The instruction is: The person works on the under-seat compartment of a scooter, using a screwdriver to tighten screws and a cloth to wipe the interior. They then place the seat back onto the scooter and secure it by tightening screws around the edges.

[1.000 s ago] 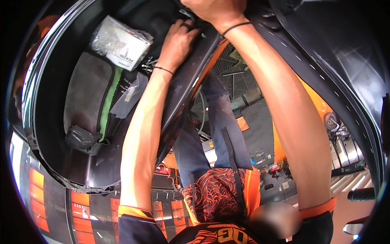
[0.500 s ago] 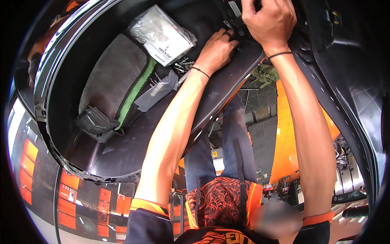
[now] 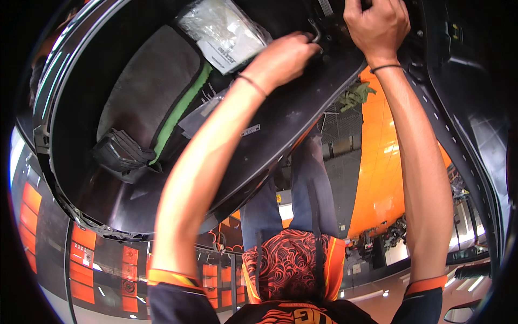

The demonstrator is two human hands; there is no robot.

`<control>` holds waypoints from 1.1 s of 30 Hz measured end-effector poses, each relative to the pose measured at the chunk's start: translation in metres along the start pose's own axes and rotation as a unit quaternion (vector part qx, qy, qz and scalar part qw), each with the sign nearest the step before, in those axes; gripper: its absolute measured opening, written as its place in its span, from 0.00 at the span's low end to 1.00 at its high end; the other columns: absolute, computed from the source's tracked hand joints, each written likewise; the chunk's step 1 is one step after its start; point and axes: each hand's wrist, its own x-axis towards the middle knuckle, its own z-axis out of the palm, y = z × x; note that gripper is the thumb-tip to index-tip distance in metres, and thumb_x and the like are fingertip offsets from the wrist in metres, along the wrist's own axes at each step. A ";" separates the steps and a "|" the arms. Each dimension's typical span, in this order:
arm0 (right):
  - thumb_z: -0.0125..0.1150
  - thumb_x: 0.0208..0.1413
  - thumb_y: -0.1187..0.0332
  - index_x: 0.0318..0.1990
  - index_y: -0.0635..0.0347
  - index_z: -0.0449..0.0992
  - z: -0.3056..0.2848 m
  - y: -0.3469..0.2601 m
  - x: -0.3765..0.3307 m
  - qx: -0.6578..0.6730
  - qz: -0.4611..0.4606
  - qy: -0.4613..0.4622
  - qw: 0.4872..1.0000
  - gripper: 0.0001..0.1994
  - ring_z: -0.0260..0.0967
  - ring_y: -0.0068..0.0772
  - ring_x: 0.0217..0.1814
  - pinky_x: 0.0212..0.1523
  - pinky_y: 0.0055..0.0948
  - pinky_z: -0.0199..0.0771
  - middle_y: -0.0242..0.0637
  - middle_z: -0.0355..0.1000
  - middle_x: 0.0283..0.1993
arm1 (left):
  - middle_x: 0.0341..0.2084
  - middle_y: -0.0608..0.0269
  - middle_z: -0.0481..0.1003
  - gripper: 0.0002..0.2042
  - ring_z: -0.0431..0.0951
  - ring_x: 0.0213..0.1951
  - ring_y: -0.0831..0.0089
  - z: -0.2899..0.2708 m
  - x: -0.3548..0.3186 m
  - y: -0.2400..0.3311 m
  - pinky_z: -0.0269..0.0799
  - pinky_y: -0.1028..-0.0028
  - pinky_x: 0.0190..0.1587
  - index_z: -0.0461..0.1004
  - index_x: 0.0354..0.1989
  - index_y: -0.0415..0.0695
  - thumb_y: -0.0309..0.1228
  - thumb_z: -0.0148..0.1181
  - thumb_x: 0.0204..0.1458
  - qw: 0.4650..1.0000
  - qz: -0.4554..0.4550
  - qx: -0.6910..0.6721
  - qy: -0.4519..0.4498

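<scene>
My left hand is over the right side of a scooter's black under-seat storage compartment. Its fingers are curled and blurred, close to a curved metal piece by the hinge area; what they hold cannot be made out. Higher and to the right, my right hand is closed at the edge where the raised black seat joins the body. Anything inside its fingers is hidden.
Inside the compartment lie a clear plastic bag with white papers, a grey pad with a green edge, a black folded pouch and a grey packet. Green foliage and an orange floor strip show below.
My left hand has drawn slightly back from the hinge area, its forearm swinging left over the small metal parts. My right hand has shifted a little right and remains closed. The whole view has shifted.
</scene>
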 end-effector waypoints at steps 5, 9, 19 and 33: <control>0.58 0.53 0.70 0.34 0.59 0.74 -0.008 0.026 -0.009 -0.012 0.007 0.004 1.000 0.04 0.72 0.48 0.36 0.39 0.40 0.70 0.40 0.72 0.36 | 0.34 0.51 0.77 0.07 0.81 0.36 0.52 -0.040 -0.057 0.001 0.79 0.58 0.39 0.77 0.36 0.37 0.25 0.56 0.52 0.999 0.019 -0.011 0.036; 0.58 0.52 0.70 0.34 0.59 0.73 -0.014 0.043 -0.020 -0.007 0.017 0.012 1.000 0.04 0.71 0.48 0.36 0.40 0.40 0.70 0.40 0.72 0.35 | 0.36 0.45 0.78 0.15 0.80 0.36 0.47 -0.041 -0.082 0.019 0.77 0.54 0.39 0.78 0.49 0.42 0.29 0.60 0.54 0.982 -0.122 0.033 -0.140; 0.58 0.52 0.70 0.34 0.59 0.72 -0.026 0.058 -0.021 -0.011 0.013 0.012 1.000 0.04 0.71 0.48 0.36 0.40 0.39 0.70 0.41 0.72 0.36 | 0.33 0.53 0.79 0.11 0.81 0.35 0.53 -0.006 -0.075 0.016 0.78 0.58 0.34 0.81 0.45 0.50 0.29 0.59 0.54 0.988 -0.137 0.036 -0.067; 0.58 0.52 0.69 0.35 0.60 0.72 -0.027 0.060 -0.015 -0.017 0.021 0.011 1.000 0.06 0.71 0.49 0.35 0.39 0.40 0.69 0.43 0.70 0.35 | 0.37 0.60 0.79 0.12 0.82 0.29 0.60 0.003 -0.068 0.000 0.78 0.63 0.30 0.79 0.47 0.54 0.32 0.59 0.54 0.996 -0.019 0.086 -0.003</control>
